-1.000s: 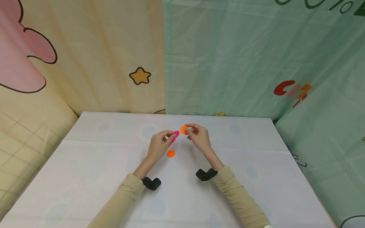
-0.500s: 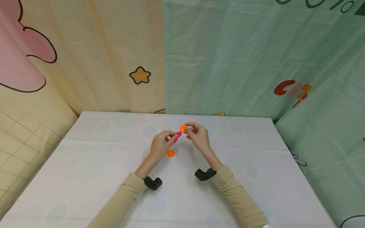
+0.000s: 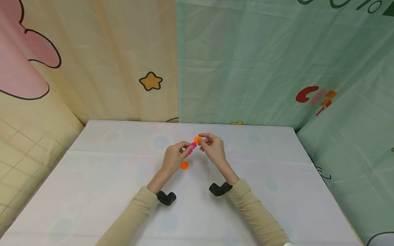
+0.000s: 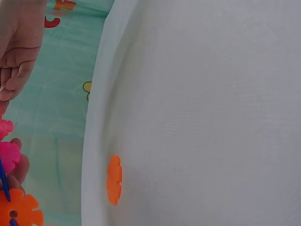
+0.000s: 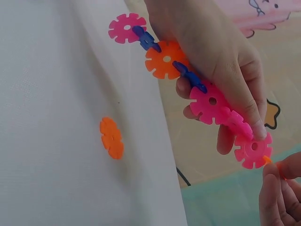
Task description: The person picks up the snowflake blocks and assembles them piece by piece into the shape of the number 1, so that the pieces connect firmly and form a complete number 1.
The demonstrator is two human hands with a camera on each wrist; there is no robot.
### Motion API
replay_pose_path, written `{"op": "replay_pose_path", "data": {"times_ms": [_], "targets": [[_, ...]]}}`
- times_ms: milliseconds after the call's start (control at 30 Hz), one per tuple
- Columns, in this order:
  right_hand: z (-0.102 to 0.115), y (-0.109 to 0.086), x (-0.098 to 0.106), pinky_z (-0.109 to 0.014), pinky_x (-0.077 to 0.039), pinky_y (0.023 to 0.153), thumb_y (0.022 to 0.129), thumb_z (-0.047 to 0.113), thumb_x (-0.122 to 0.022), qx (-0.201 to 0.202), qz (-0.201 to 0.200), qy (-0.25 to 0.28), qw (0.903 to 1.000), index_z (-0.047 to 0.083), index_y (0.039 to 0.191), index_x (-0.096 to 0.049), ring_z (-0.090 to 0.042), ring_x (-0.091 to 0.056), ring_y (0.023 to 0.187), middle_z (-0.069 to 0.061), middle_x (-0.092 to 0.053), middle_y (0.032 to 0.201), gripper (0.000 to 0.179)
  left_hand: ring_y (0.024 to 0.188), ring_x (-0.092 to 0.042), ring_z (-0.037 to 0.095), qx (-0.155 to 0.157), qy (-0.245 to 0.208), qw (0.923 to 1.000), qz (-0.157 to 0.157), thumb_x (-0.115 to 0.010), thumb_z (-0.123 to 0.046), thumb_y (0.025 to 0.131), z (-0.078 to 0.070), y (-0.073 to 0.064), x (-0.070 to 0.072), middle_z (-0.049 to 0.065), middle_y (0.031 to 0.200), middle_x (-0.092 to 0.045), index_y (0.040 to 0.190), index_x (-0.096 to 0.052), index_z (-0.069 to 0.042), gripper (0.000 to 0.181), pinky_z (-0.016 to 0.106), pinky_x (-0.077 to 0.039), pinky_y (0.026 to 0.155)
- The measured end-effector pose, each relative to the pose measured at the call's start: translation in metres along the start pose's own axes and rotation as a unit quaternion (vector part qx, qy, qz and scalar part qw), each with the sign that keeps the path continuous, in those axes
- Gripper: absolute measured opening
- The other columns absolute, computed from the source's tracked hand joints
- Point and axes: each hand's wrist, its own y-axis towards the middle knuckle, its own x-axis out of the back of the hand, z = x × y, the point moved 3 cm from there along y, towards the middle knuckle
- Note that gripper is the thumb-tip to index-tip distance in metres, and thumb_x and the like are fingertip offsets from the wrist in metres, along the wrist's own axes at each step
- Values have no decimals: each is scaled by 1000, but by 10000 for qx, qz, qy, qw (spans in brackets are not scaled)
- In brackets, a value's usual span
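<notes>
My left hand (image 3: 173,157) holds a chain of notched plastic snowflake discs (image 5: 201,107) between thumb and fingers. In the right wrist view the chain runs pink, blue, orange, blue, then several pink ones, with an end pink disc (image 5: 244,151) by the thumb tip. My right hand (image 3: 214,149) pinches an orange snowflake disc (image 3: 196,140) whose edge meets that end pink disc. Much of this orange disc is covered by fingers in the right wrist view. A loose orange snowflake disc (image 3: 182,166) lies on the table below the left hand.
The white-clothed table (image 3: 92,191) spreads around both arms. Printed curtains, one yellow (image 3: 123,51) and one green (image 3: 246,61), hang behind it. Black wrist mounts (image 3: 166,198) stick out from both cuffs, close over the cloth.
My left hand has shifted slightly right with the chain, bringing its pink end up to the orange disc in my right hand. The loose orange disc stays put.
</notes>
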Motion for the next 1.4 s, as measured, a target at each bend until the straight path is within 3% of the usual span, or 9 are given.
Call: {"op": "replay_pose_path", "data": {"times_ms": [167,433,700,867,1033,1400], "targets": [[6,-3,0,-19,-49,54,90,7,-64,81,-136,-36,9999,1,106,-70,-30,-64,60,-26,-67,79,19,52,-48,8,-39,10,9999,-142,-69,-25,88,0,-2,-1,0,68,-66,95,-72,-10,18,16,-36,44],[-2,-1,-3,-20,-53,57,90,8,-65,-78,-125,268,9995,-1,108,-69,-14,-64,55,-29,-67,81,21,51,-49,10,-121,-96,9994,-323,-70,-22,87,-3,-4,-1,1,60,-61,94,-72,-8,16,17,-36,44],[-2,-7,-6,-21,-55,58,89,4,-63,-183,-208,489,9984,-2,105,-69,-46,-65,69,-27,-66,76,19,51,-49,10,-94,-259,9990,-355,-71,-20,86,-4,-8,0,3,62,-63,93,-72,-6,15,15,-36,43],[-8,-10,-10,-20,-55,58,89,4,-62,-288,-195,693,9970,-3,107,-68,-50,-63,71,-31,-65,78,21,50,-46,9,23,-247,9995,-205,-70,-21,87,-3,-8,0,2,61,-61,95,-72,-6,17,17,-37,43],[-12,-10,-10,-22,-55,57,87,3,-62,-204,-205,690,9972,-5,106,-67,-42,-65,65,-28,-66,76,21,50,-45,8,74,-99,9999,11,-70,-21,87,-3,-6,1,1,65,-63,95,-72,-7,16,17,-37,44],[-18,0,1,-21,-53,61,94,17,-61,-994,441,587,9923,-1,112,-66,-21,-68,69,-19,-71,93,26,50,-45,12,507,-19,9968,610,-70,-27,87,0,-3,3,2,83,-70,102,-71,-12,21,19,-36,45]]}}
